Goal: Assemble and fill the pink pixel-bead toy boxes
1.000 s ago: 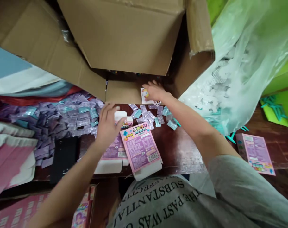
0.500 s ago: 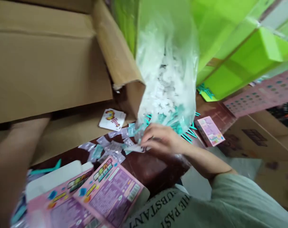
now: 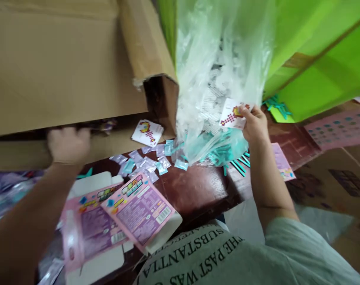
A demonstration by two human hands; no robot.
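My right hand (image 3: 255,122) pinches a white card (image 3: 231,114) printed with a pixel picture, in front of the clear plastic bag (image 3: 194,99). White perforated pieces and teal sticks (image 3: 223,152) show through the bag. My left hand (image 3: 69,143) reaches over the lower flap of the large cardboard box (image 3: 64,71); it is blurred and its fingers are hidden. A stack of similar cards (image 3: 147,133) lies by the flap. Below it are several small lilac and blue sachets (image 3: 146,163). Two flattened pink and purple boxes (image 3: 140,209) overlap at the table's front.
Bright green boxes (image 3: 322,83) stand behind at the right, with loose teal sticks on a corner. A pink box (image 3: 282,160) lies right of my right forearm. Packets (image 3: 8,194) pile up at left. The brown tabletop (image 3: 198,186) ends near my shirt.
My right hand has risen from the sachets to the front of the bag, the card now plainly in it. My left hand has come into sight at the cardboard flap.
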